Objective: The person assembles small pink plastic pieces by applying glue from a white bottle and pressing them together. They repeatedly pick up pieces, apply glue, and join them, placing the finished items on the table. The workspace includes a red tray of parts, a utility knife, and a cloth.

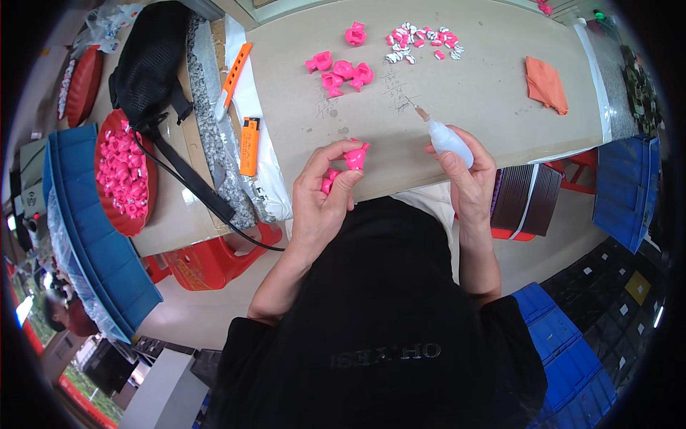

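Note:
My left hand (321, 196) is closed on a small pink plastic figure part (355, 158), held between thumb and forefinger at the table's near edge. A second pink piece (329, 180) shows within the same hand, partly hidden by the fingers. My right hand (468, 171) grips a translucent white squeeze bottle (449, 143) with a thin needle tip, which points up and left, away from the left hand. Farther up the table lie several hollow pink figure parts (343, 70), with another pink part (355, 34) beyond them. Several tiny pink-and-white pieces (429, 39) are scattered to their right.
An orange cloth (546, 86) lies at the table's right. Left are an orange cutter (234, 75), an orange lighter (249, 146), a black bag (151, 61) with a strap, and a red basin (107, 207) of pink parts. Red stools (207, 261) and blue crates (629, 186) stand below.

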A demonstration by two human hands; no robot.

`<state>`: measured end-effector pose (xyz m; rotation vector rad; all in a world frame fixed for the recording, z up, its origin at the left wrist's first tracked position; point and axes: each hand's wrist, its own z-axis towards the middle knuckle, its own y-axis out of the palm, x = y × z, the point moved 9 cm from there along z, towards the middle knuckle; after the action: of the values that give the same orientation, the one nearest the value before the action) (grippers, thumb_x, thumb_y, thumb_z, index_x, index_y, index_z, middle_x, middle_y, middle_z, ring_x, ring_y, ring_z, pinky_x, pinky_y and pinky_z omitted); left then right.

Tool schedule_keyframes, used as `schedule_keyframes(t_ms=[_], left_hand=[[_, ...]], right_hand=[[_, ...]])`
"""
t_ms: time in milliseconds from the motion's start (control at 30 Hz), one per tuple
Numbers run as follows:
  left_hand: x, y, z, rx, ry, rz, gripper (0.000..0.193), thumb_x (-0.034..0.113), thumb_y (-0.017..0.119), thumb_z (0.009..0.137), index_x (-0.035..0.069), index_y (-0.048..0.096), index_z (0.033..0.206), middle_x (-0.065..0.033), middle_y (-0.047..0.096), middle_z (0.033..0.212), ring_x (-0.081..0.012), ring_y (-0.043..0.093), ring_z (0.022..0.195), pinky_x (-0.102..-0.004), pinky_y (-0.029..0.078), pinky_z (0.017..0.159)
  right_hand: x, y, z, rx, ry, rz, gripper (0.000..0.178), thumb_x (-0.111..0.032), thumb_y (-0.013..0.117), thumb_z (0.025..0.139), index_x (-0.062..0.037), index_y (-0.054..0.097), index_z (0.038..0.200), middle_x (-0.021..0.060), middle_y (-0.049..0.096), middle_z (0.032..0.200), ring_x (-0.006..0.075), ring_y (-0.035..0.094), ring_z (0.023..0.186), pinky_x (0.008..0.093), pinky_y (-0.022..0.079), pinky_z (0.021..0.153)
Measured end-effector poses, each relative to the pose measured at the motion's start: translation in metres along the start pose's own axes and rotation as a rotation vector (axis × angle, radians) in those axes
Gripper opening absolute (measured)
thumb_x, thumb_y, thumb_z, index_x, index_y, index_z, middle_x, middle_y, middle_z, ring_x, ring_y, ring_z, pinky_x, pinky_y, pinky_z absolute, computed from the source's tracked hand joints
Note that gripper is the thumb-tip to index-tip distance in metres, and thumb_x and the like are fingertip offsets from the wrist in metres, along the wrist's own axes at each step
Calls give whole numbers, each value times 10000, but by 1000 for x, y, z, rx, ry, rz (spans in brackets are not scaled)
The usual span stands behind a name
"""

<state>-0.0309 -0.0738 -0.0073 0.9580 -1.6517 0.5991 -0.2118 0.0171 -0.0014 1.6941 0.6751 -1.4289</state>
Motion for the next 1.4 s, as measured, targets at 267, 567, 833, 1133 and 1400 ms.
schedule_keyframes(t_ms=[267, 567, 833, 1133, 1400], left_hand=[[10, 1, -1, 41, 82, 127, 240, 10, 573, 830, 19, 573, 1070, -89, 545, 1015, -70, 507, 617, -187, 424, 497], [23, -2, -4, 153, 281, 439, 258, 20, 612, 780, 38, 609, 1037, -125, 586, 954, -226, 584, 833, -291, 458, 690], [23, -4, -1, 157, 292, 439, 256, 42, 614, 804, 32, 591, 1059, -101, 566, 955, -153, 550, 733, -243, 443, 602], [21, -13, -1, 238, 269, 450, 333, 152, 740, 713, 35, 610, 996, -78, 572, 864, -123, 532, 653, -237, 425, 536], [36, -11, -5, 303, 408, 651, 309, 107, 767, 681, 31, 612, 937, -30, 521, 746, -90, 491, 632, -225, 402, 511]], right_hand=[[1, -2, 2, 10, 19, -10, 353, -117, 654, 807, 44, 556, 1105, 109, 627, 934, 146, 598, 853, 241, 454, 733], [4, -2, 3, 10, 39, -14, 353, -123, 654, 809, 44, 557, 1104, 106, 629, 926, 145, 597, 851, 238, 452, 735], [1, 0, 5, 13, 33, -10, 336, -109, 642, 815, 46, 560, 1101, 101, 629, 916, 142, 591, 854, 246, 447, 760], [4, -8, 12, 45, 22, -50, 333, -136, 641, 819, 41, 564, 1090, 96, 631, 887, 122, 580, 836, 230, 432, 748], [4, -13, 13, 62, 22, -57, 343, -146, 644, 820, 43, 561, 1094, 95, 633, 875, 117, 580, 832, 227, 432, 744]])
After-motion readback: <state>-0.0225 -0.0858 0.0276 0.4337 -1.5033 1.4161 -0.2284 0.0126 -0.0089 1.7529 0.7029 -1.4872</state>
